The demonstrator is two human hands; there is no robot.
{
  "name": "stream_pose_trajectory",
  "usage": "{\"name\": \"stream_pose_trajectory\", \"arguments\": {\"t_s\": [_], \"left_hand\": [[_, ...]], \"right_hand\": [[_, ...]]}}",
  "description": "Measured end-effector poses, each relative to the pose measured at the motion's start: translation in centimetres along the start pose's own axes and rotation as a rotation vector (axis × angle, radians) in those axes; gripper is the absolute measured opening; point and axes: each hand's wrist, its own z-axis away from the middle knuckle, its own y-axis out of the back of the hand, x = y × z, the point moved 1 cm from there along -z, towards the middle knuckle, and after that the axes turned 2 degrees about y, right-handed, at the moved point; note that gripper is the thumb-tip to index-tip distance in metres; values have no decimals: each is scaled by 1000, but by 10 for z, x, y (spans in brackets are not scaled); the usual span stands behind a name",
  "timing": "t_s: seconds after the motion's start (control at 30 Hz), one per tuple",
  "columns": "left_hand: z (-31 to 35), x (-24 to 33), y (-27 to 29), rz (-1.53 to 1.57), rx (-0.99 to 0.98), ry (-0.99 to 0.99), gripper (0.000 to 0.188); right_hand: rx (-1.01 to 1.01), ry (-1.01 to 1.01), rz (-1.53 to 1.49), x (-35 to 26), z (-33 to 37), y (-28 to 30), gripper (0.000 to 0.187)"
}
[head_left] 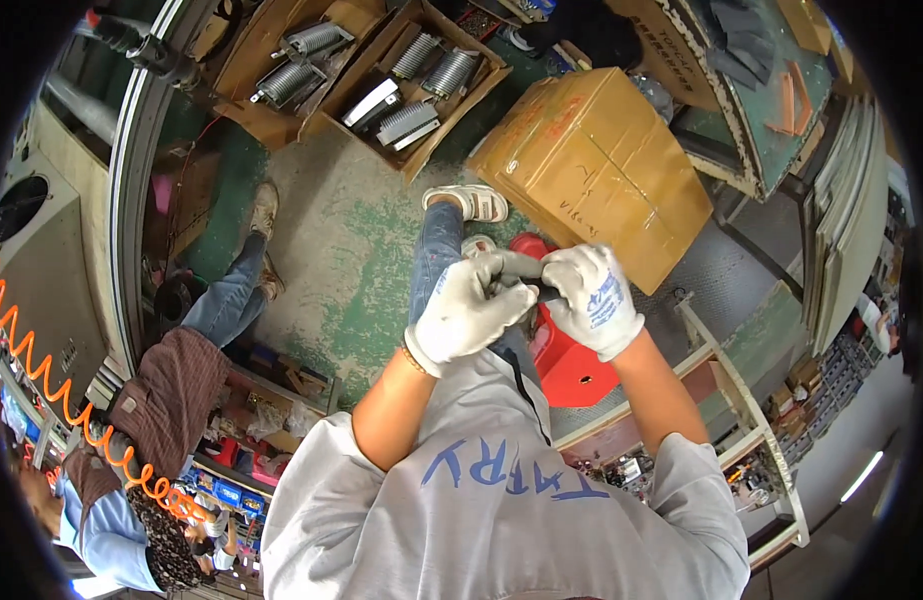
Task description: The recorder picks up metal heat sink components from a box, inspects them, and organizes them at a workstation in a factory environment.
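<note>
Both my hands wear white knitted gloves and meet in front of my body, at the middle of the view. My left hand [469, 310] is closed, thumb against bent fingers. Right beside it my right hand [591, 300] is closed too, with blue print on the back of its glove. Between the two hands a small grey piece [522, 264] and a bit of something dark [548, 294] show; the fingers cover most of both, so their kind cannot be made out. Below the hands is a red plastic stool [579, 365], partly hidden by my right arm.
A large closed cardboard box [606, 165] stands ahead on the right. An open carton [489, 85] at the far side holds several finned metal parts [449, 73]. At left are a metal post [129, 200], an orange coiled hose [53, 385] and a seated person [176, 390].
</note>
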Motion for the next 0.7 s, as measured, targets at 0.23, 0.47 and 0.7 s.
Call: {"name": "stream_pose_trajectory", "arguments": {"t_s": [0.23,0.47,0.7], "left_hand": [[38,-69,-12,27,217,-42,32],[54,-100,-13,93,277,-135,37],[27,-123,21,-9,206,-42,22]], "right_hand": [[-115,8,-115,-36,37,-22,63],[0,-51,-338,-42,75,-73,31],[-32,-478,-944,-45,47,-112,59]]}}
